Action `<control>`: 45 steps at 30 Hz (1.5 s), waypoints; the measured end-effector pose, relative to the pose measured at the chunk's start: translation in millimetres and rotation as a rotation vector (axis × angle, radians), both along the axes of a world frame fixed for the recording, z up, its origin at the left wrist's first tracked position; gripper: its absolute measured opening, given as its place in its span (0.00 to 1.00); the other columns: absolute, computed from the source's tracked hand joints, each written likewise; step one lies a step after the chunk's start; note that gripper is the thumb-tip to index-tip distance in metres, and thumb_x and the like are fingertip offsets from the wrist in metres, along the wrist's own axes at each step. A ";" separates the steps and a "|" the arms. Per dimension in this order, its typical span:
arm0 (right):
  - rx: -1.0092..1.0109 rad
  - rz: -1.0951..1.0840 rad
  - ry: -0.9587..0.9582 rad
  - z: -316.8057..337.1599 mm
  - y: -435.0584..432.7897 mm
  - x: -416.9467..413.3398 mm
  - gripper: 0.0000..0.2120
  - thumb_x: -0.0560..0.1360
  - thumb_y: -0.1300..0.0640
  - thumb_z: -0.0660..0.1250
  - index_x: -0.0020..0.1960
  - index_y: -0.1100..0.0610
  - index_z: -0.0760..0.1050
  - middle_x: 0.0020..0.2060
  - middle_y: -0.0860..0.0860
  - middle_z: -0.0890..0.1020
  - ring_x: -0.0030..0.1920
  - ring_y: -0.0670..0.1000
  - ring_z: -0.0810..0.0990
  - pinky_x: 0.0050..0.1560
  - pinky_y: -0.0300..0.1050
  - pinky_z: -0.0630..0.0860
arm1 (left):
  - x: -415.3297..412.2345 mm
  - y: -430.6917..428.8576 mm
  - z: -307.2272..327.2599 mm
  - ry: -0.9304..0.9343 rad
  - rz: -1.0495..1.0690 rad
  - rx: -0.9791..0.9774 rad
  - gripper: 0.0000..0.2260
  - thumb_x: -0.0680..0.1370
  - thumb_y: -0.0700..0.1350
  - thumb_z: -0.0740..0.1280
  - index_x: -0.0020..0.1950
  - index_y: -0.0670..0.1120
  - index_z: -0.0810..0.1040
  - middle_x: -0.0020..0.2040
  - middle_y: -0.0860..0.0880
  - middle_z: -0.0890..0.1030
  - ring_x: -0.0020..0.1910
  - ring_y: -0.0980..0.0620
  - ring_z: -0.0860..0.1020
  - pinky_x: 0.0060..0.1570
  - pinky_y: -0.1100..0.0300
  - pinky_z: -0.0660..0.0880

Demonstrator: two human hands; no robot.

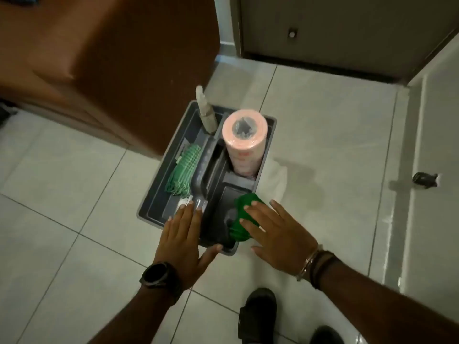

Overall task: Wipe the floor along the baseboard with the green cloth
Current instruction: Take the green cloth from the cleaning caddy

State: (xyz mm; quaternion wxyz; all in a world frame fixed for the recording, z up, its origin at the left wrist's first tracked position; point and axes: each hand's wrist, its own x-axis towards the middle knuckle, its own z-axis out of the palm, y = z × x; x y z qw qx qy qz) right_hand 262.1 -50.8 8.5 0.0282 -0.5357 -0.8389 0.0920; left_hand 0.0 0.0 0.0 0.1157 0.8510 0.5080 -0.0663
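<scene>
A dark green cloth (pixel 242 220) lies bunched over the near right corner of a grey caddy (pixel 159 184) on the tiled floor. My right hand (pixel 278 234) hovers over the cloth with fingers spread, its fingertips at the cloth's top; it grips nothing. My left hand (pixel 183 237), with a black watch on the wrist, is spread flat above the caddy's near left edge, thumb near the front rim. The baseboard (pixel 407 194) is a pale strip along the right wall.
The caddy holds a pink paper roll (pixel 244 142), a spray bottle (pixel 205 110) and light green folded cloths (pixel 182 170). A brown cabinet (pixel 106 58) stands at left, a door (pixel 347 28) ahead, a door stop (pixel 424 180) by the baseboard. My shoe (pixel 258 316) is below.
</scene>
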 end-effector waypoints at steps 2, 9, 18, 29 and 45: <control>0.000 0.074 -0.042 -20.8 17.4 -2.5 0.33 0.74 0.39 0.59 0.73 0.55 0.60 0.73 0.59 0.64 0.74 0.60 0.58 0.71 0.62 0.57 | 3.9 5.2 -17.9 -0.017 -0.015 0.007 0.42 0.80 0.72 0.50 0.81 0.41 0.60 0.82 0.40 0.58 0.80 0.39 0.58 0.73 0.38 0.60; 0.112 0.317 -0.126 -60.1 52.0 -5.9 0.27 0.74 0.39 0.63 0.66 0.54 0.68 0.63 0.55 0.76 0.66 0.60 0.70 0.69 0.63 0.61 | -1.6 13.9 -57.1 0.019 -0.067 0.069 0.41 0.81 0.71 0.48 0.82 0.41 0.59 0.82 0.40 0.59 0.81 0.40 0.58 0.75 0.37 0.59; 0.216 0.433 0.056 -57.1 58.5 3.5 0.10 0.76 0.57 0.63 0.57 0.53 0.73 0.54 0.52 0.80 0.58 0.57 0.76 0.65 0.61 0.67 | -0.5 13.6 -59.9 0.041 -0.056 0.070 0.41 0.81 0.71 0.47 0.82 0.41 0.60 0.82 0.41 0.59 0.81 0.41 0.56 0.75 0.38 0.57; 0.208 0.256 0.337 -31.0 48.1 8.0 0.11 0.76 0.56 0.60 0.54 0.58 0.76 0.47 0.56 0.83 0.54 0.56 0.81 0.68 0.60 0.67 | -0.7 13.4 -57.6 0.103 -0.068 0.032 0.40 0.81 0.71 0.48 0.82 0.42 0.59 0.82 0.42 0.58 0.81 0.40 0.56 0.77 0.38 0.57; -0.274 -0.471 0.234 118.7 -28.9 100.5 0.26 0.75 0.34 0.51 0.49 0.56 0.72 0.41 0.51 0.79 0.39 0.53 0.75 0.36 0.47 0.68 | 65.5 18.3 45.1 0.016 -0.206 -0.039 0.41 0.80 0.71 0.48 0.76 0.38 0.70 0.78 0.40 0.68 0.77 0.41 0.64 0.71 0.41 0.63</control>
